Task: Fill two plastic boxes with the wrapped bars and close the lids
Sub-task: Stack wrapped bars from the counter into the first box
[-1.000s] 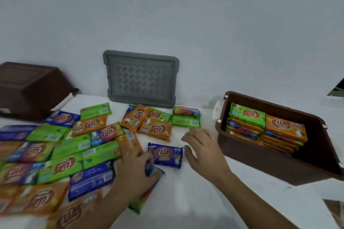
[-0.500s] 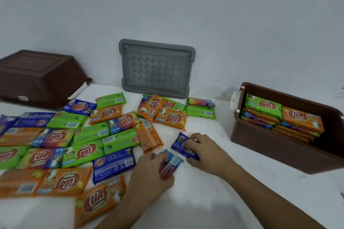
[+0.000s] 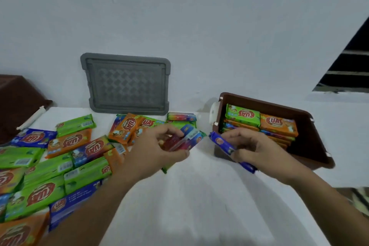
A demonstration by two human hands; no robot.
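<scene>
Both my hands have lifted off the surface since half a second ago. My left hand (image 3: 157, 146) has its grip clamped on a glossy red-blue bar (image 3: 186, 140) left of the brown box (image 3: 307, 146); my right hand (image 3: 257, 148) pinches a blue bar (image 3: 223, 144) at the box's front-left corner. White cloth surface (image 3: 189, 195), white wall. One ribbed grey lid (image 3: 126, 84) leans behind.

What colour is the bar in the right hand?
Blue, seen in the head view: the bar held in the right hand.

"UAT" logo printed on the wrapped bars (image 3: 278, 124)
</scene>
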